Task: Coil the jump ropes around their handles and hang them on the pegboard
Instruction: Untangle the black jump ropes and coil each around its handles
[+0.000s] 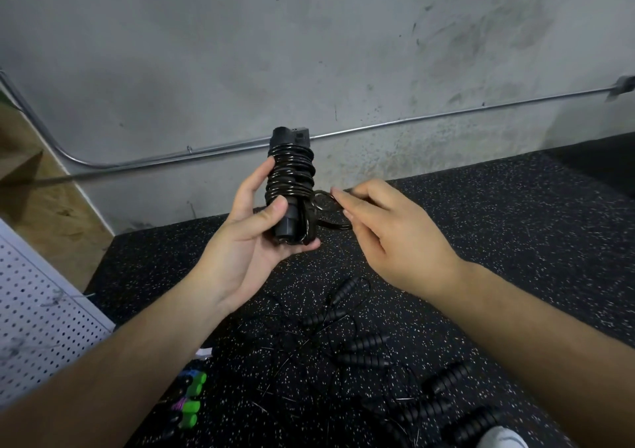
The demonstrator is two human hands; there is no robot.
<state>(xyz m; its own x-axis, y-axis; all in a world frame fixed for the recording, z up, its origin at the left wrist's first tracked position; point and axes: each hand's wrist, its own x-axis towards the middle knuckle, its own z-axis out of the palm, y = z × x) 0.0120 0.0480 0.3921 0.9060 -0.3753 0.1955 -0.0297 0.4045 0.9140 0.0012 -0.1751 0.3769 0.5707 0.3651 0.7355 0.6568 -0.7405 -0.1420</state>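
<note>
Over the mat (pixel 481 224), left hand (pixel 254 241) grips the coiled jump rope (pixel 292 176) upright; right hand (pixel 388 227) pinches its loose tail (pixel 324 197). Keep tension, tuck tail under a wrap, then pegboard (pixel 37 313).

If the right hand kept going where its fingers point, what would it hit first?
Probably the coiled jump rope held in the left hand; the right hand points at it, though depth is unclear.

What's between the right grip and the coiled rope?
Head view: a loose rope loop runs from the coiled rope in the left grip to the right grip, which pinches it.
</note>
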